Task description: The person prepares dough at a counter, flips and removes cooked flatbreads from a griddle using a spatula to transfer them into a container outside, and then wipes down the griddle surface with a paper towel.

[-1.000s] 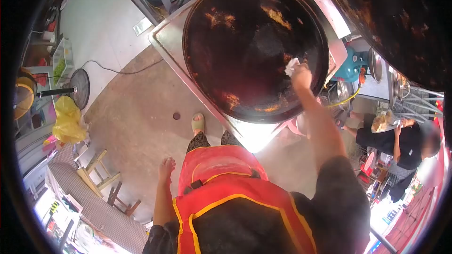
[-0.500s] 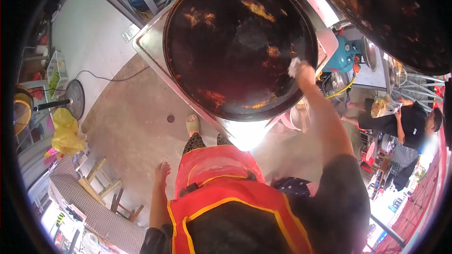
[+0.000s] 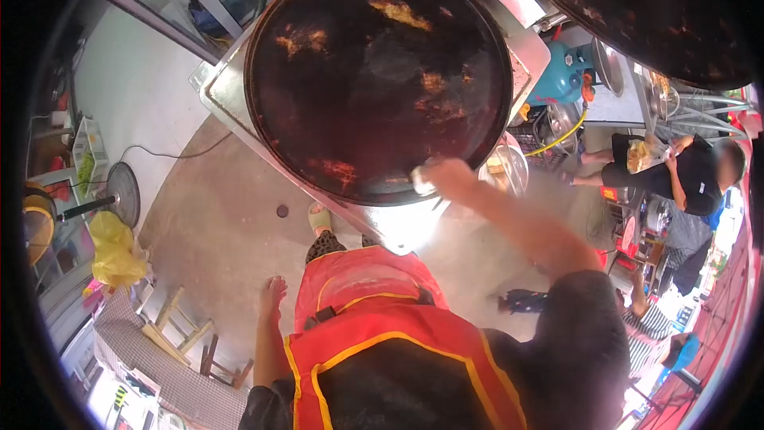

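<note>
A large round black griddle pan [image 3: 382, 72] with brown and orange scorched patches sits on a pale metal stand [image 3: 227, 91]. My right hand [image 3: 450, 177] is closed on a crumpled white wipe [image 3: 422, 182], paper or cloth, at the pan's near edge. That hand is somewhat blurred, and its fingers partly cover the wipe. My left hand [image 3: 275, 293] hangs at my side over the floor, its fingers loosely apart with nothing in them.
A second dark round pan or lid [image 3: 637, 16] is at upper right. Near it stand a teal gas cylinder [image 3: 563, 72] and a yellow hose [image 3: 561, 142]. A person [image 3: 668, 171] holds a bag of food at right. A yellow bag [image 3: 117, 247] and wooden stool [image 3: 175, 326] are at left.
My right hand has swept the wipe from the pan's right side leftward to its near edge. The pan appears slightly further left in view. My left hand still hangs low.
</note>
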Motion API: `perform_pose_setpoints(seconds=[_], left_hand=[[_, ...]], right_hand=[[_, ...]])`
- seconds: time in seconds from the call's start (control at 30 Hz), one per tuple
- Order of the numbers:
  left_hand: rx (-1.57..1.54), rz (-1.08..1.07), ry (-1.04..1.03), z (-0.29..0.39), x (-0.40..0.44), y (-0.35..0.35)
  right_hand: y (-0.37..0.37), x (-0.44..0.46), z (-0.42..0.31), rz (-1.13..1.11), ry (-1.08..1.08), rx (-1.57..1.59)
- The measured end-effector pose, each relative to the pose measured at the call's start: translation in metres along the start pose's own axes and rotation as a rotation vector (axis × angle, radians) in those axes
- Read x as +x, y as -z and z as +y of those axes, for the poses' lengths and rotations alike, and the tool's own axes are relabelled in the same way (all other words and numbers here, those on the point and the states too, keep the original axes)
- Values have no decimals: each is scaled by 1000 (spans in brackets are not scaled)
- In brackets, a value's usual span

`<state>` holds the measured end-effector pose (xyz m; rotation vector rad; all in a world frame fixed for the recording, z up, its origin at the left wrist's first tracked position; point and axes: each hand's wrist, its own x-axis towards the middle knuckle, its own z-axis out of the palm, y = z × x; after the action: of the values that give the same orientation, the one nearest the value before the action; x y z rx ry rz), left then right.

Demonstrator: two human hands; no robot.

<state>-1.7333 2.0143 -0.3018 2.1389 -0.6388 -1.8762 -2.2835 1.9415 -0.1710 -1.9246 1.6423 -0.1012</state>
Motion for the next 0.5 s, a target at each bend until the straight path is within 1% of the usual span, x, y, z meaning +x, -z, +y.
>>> perform_pose_setpoints(seconds=[0.03,0.07,0.1,0.13,0.17,0.2,0.27,0.33,0.43,0.5], left_hand=[[-14,-1,-22,16,-11,-10],[-30,-2,-45,27,-19,-18],[-33,-23,-55,33,-23,-23],[-37,-42,-65,38,-27,-28],[-44,-61,-77,40,-28,-33],[-39,-45,-57,38,-25,-37],[-25,-11,-17,26,-22,-37],[-5,5,-12,14,-24,-34],[-8,52,-19,1,-31,-30],[1,78,-6,-6,-38,-29]], right_hand=[[1,-3,27,-23,10,-128],[16,-3,44,-100,-9,-228],[42,-3,52,-214,-111,-247],[39,-5,92,-185,-111,-316],[63,1,88,-156,-165,-441],[74,5,99,-31,-134,-489],[90,22,125,-55,-202,-677],[107,40,149,93,-256,-646],[136,74,162,135,-336,-712],[144,97,183,264,-339,-680]])
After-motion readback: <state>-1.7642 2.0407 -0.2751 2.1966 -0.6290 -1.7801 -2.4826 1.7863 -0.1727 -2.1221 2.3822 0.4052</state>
